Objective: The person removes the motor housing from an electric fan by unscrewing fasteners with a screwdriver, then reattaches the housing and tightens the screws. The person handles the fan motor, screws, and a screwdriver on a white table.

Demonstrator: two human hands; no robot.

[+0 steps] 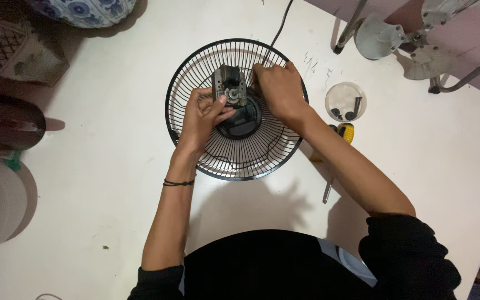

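Small fan motor (229, 85) sitting at the hub of the black wire fan guard (234, 161), shaft end facing up, metal frame with dark windings showing. Guard lying flat on the white surface (112, 166), motor just above the black round centre plate (240, 119). Looks like the mounting or unmounting stage, motor being steadied and worked at the hub, hard to call which way.

Left hand (202, 116) closed around the near-left side of the motor, fingers (220, 108) pinching right by the shaft. Right hand (278, 89) clamped on the motor's far-right side, fingers curled over and hidden behind the hand, so gripping the motor or a fastener there, can't tell which. Black cable (281, 22) running off from the guard's far edge.

Right of the guard: small clear round dish (345, 101) with a few dark screws or bits, then a yellow-handled screwdriver (344, 133) lying partly under the right forearm, near the guard's rim. Farther right and up, pale fan blades (384, 36) beside metal legs. Well left of the guard, a patterned cushion (12, 53).

Next move probably needs 1 hand freed for the screwdriver while the other keeps the motor square on the plate, with holes lined up. Fiddly bit: reaching the tool under that arm without letting the motor tip.
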